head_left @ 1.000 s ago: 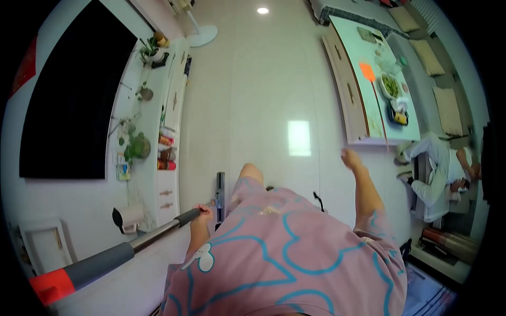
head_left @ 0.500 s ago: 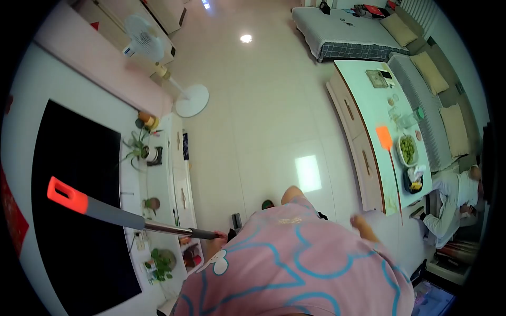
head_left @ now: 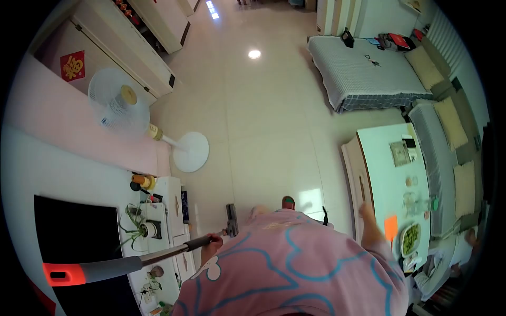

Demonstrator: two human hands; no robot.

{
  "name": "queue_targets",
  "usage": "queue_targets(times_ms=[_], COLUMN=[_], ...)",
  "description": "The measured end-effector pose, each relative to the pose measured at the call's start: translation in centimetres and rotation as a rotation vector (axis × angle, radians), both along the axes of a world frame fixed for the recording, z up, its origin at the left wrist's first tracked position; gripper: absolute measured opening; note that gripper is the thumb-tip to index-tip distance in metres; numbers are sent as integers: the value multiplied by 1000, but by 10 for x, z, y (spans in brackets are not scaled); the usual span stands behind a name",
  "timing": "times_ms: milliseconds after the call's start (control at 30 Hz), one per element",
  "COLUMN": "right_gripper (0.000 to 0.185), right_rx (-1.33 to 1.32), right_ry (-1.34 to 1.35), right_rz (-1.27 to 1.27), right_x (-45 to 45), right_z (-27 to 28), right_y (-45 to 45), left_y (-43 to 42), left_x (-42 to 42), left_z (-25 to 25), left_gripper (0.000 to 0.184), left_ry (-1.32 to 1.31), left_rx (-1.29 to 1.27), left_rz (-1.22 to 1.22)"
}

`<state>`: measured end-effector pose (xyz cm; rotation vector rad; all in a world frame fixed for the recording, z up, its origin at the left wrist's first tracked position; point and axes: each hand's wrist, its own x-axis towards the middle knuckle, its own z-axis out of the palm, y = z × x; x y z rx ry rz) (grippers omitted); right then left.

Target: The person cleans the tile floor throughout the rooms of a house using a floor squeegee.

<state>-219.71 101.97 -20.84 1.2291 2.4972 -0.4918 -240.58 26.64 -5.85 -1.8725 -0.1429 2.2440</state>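
Note:
My left hand (head_left: 215, 241) is wrapped round the dark grip of a metal pole (head_left: 164, 254). The pole reaches left and ends in a grey handle (head_left: 113, 267) with an orange-red looped tip. Just past my left hand is a grey, flat mop-like part (head_left: 231, 221), partly hidden by my pink shirt (head_left: 295, 258). My right hand (head_left: 365, 211) hangs at my right side near the white table (head_left: 377, 158), with nothing visible in it. Its fingers are blurred and small, so their pose is unclear.
On the left are a standing fan (head_left: 192, 152), a white cabinet (head_left: 174, 203) with plants, and a black screen (head_left: 79, 231). An orange swatter (head_left: 390, 227) and a bowl of green food (head_left: 409, 239) are on the table. Beyond stands a bed (head_left: 358, 68); a seated person (head_left: 443, 260) is at lower right.
The view has moved forward along the floor, bringing the fan, bed and doors further into view. The pole's orange end has dropped lower since half a second ago, still in my left hand.

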Motion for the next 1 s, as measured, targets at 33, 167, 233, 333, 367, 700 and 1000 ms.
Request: queue_targets(times_ms=[33, 167, 233, 333, 367, 700, 1000], right_gripper=[31, 35, 37, 38, 38, 30, 24], right_rx=[110, 11, -257, -478, -608, -354, -448], right_ry=[73, 645, 678, 714, 702, -614, -676], right_rz=[26, 465, 544, 521, 468, 70, -7], right_x=[-121, -490, -615, -716, -744, -555, -889], right_z=[81, 212, 289, 322, 325, 73, 36], right_y=[-4, 5, -35, -41, -37, 117, 181], left_y=[12, 64, 89, 116, 125, 227, 274], left_x=[-29, -146, -206, -302, -340, -684, -970], left_z=[0, -4, -13, -22, -24, -11, -29], left_gripper=[20, 19, 19, 19, 19, 19, 19], left_ry=[3, 20, 23, 15, 14, 14, 60], left_rx=[6, 17, 22, 17, 14, 64, 7], left_rz=[6, 22, 30, 20, 8, -25, 84])
